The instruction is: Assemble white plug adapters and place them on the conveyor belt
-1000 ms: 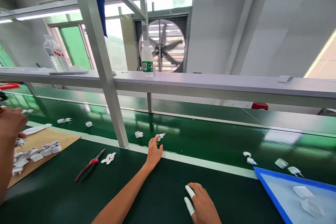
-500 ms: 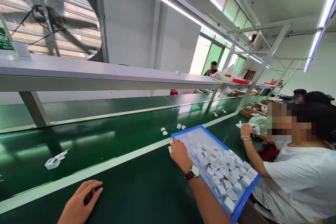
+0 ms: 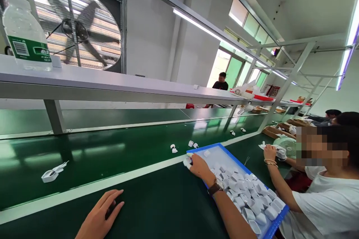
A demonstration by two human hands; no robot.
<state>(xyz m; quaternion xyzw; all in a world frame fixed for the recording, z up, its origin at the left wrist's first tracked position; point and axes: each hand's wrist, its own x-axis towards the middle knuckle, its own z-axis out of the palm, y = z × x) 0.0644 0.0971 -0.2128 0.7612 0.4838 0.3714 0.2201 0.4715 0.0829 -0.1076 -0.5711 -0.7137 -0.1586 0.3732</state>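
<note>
My left hand (image 3: 98,217) lies palm down on the dark green bench (image 3: 157,205) at the bottom, fingers loosely bent, nothing in it. My right hand (image 3: 197,166), a watch on its wrist and white caps on its fingertips, sits at the near-left corner of a blue tray (image 3: 204,148), fingers curled over the rim. Several white plug housings (image 3: 246,198) fill the tray. A white plug part (image 3: 50,174) lies on the green conveyor belt (image 3: 112,149) beyond my left hand.
More small white parts (image 3: 174,148) lie on the belt by the tray. A grey shelf (image 3: 112,86) above the belt carries a water bottle (image 3: 25,33). A co-worker in white (image 3: 322,201) sits right of the tray, hands near a small fan (image 3: 286,145).
My view swung right along the line. My right hand went from the bench to the tray's corner. My left hand came back from the belt and rests on the bench.
</note>
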